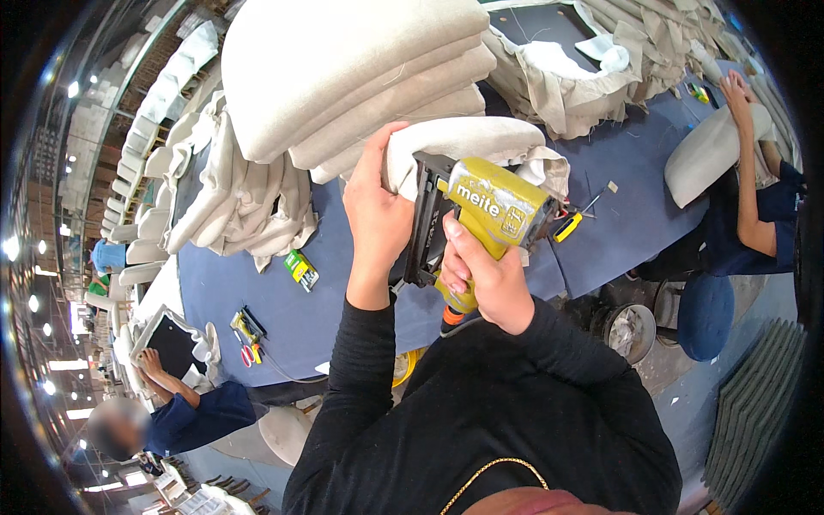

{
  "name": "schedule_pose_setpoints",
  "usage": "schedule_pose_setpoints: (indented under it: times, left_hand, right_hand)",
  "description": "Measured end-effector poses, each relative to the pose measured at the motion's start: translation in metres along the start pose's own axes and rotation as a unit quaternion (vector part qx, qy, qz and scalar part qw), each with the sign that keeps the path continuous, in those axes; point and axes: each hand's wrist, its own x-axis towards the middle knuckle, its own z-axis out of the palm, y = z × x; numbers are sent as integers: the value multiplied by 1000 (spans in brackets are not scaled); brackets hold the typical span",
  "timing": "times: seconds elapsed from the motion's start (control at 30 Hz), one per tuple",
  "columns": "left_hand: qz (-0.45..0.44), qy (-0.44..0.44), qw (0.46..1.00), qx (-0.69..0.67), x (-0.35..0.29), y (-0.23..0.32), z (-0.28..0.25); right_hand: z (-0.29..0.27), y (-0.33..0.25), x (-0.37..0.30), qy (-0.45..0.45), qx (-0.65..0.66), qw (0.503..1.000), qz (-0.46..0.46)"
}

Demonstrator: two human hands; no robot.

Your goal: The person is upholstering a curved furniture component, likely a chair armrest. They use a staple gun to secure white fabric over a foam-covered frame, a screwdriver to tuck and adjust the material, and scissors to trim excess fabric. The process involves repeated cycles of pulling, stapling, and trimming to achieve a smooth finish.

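- The right hand (489,279) is clamped around the handle of a yellow-and-black staple gun (502,202), which is held up in front of the wearer, at the table's near edge.
- The left hand (378,215), apart from the right, lies against the left side of a beige cushion (468,136); whether its fingers close on it, I cannot tell.
- The cushion is just behind the gun, partly hidden by it; contact between the two cannot be judged.
- Beyond the cushion rises a stack of beige cushions (360,77) on the blue table (210,287).
- To the left on the table lie a green-and-yellow box (300,270), a second gun (248,324) and red-handled scissors (249,354).
- To the right lies a yellow cutter (567,227).
- Co-workers are at both sides: one at left (202,421), another at right (755,227) handling a padded piece (711,159).
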Motion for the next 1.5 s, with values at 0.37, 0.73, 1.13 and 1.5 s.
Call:
schedule_pose_setpoints:
  times: [0.37,0.73,1.13,1.5]
  left_hand:
    - [-37,20,999,-4,9,-24,-31]
    - [-42,32,998,18,-7,-39,-34]
    - [71,-36,995,68,-17,16,32]
    - [77,5,995,60,-38,7,15]
  right_hand:
    - [-153,-66,16,-8,-545,830,-121]
    - [-438,50,-27,359,-635,681,71]
    - [-552,19,108,431,-666,606,-63]
    - [-566,29,114,463,-624,628,51]
